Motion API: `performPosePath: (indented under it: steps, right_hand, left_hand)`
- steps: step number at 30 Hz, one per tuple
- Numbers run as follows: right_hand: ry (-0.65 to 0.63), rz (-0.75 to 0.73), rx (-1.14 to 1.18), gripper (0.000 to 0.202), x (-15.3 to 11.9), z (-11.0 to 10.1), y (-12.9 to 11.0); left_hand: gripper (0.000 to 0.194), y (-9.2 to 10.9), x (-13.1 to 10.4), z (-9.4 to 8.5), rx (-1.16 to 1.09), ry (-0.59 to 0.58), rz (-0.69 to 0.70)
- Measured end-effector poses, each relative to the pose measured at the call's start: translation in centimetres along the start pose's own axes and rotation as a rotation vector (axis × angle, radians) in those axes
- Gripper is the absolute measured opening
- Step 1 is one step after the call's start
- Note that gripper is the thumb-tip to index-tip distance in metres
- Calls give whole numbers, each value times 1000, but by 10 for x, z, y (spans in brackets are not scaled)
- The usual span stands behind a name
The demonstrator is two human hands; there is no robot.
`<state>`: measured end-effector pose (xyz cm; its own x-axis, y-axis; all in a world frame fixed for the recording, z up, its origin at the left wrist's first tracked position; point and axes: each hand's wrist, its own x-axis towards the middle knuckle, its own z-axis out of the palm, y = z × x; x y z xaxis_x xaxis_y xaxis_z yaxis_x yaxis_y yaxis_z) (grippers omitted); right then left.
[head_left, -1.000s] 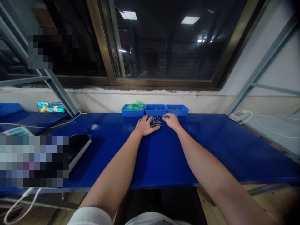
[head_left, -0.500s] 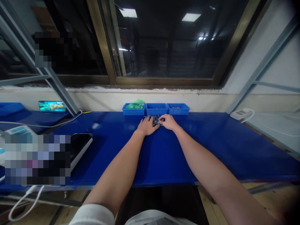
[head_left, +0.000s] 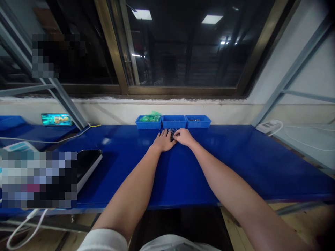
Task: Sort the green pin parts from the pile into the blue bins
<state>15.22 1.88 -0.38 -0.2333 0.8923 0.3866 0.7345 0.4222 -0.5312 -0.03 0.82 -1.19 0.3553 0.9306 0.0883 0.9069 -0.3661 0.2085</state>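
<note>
Small dark and silvery metal pieces, like screws or pins, form a pile (head_left: 172, 134) on the blue table (head_left: 180, 174). Against the pile's left side lies my left hand (head_left: 163, 140), its fingers spread flat. My right hand (head_left: 183, 136) is over the right side, fingertips pinched together among the pieces; whatever is between them is too small to make out. Just behind the pile stand three blue bins: the left bin (head_left: 148, 126) holds green plastic bags, while the middle bin (head_left: 174, 124) and the right bin (head_left: 198, 124) have small metal parts inside.
At the left, a lit phone (head_left: 57, 119) leans near a metal post, and a dark-topped device (head_left: 90, 160) lies beside a blurred-out area. A white power strip (head_left: 268, 126) with a cable is at the right. Behind the table are a low wall and a window.
My right hand has shifted slightly left, nearer my left hand, and covers more of the pile. My left hand stays spread in nearly the same place.
</note>
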Motion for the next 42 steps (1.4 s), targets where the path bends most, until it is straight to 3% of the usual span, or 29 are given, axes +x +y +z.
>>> performPosePath:
  steps: [10,16,20,24,32,36,42]
  right_hand:
    - [-30,-30,-152,14,4,9,4]
    - [72,34,-186,20,4,5,10]
    - [107,29,-162,26,4,-1,9]
    - [126,10,-33,32,3,-5,6]
    - [93,101,732,27,2,-6,3]
    - [170,173,805,31,1,-11,6]
    - [419,220,653,37,4,-18,23]
  left_hand:
    - [69,3,-3,-3,-35,21,31]
    - [69,5,-4,-9,-43,199,59]
    - [40,5,-3,-15,-98,359,87]
    - [29,3,-3,-19,-102,416,93]
    - [31,4,-4,-21,-79,420,86]
    - [32,2,-3,-18,-168,479,94]
    - [31,-13,0,-14,-231,554,-83]
